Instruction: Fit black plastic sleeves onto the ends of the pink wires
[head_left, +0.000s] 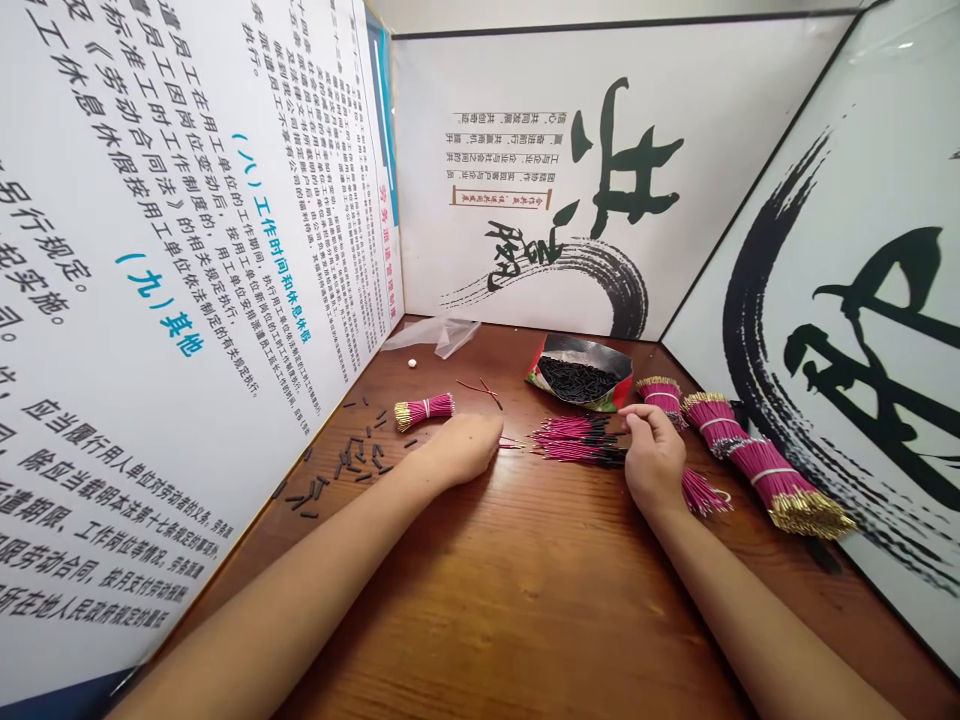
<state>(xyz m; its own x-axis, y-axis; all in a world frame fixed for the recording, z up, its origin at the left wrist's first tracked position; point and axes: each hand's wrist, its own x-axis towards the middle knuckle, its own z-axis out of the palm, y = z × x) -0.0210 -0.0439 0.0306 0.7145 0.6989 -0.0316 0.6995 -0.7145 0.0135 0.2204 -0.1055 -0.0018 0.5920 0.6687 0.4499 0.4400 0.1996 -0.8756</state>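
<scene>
My left hand (pixel 466 447) is closed, its back to the camera and most fingers hidden. Short pink wires (pixel 513 444) with metal tips stick out at its fingertips. My right hand (pixel 654 458) is curled, thumb and forefinger pinched together by the front corner of an open packet (pixel 537 376) of small black sleeves (pixel 576 380). Anything in that pinch is too small to make out. Between the hands lies a loose pile of pink wires (pixel 566 438), many with black ends toward the right hand. More pink wires (pixel 705 493) lie beside the right wrist.
Tied pink wire bundles with gold ends lie at left (pixel 424 410) and right (pixel 787 485). Loose black sleeves (pixel 352 458) are scattered at left, near a white bead (pixel 412 363) and a clear plastic bag (pixel 435 335). Printed panels (pixel 525 70) wall in the wooden table (pixel 480 600).
</scene>
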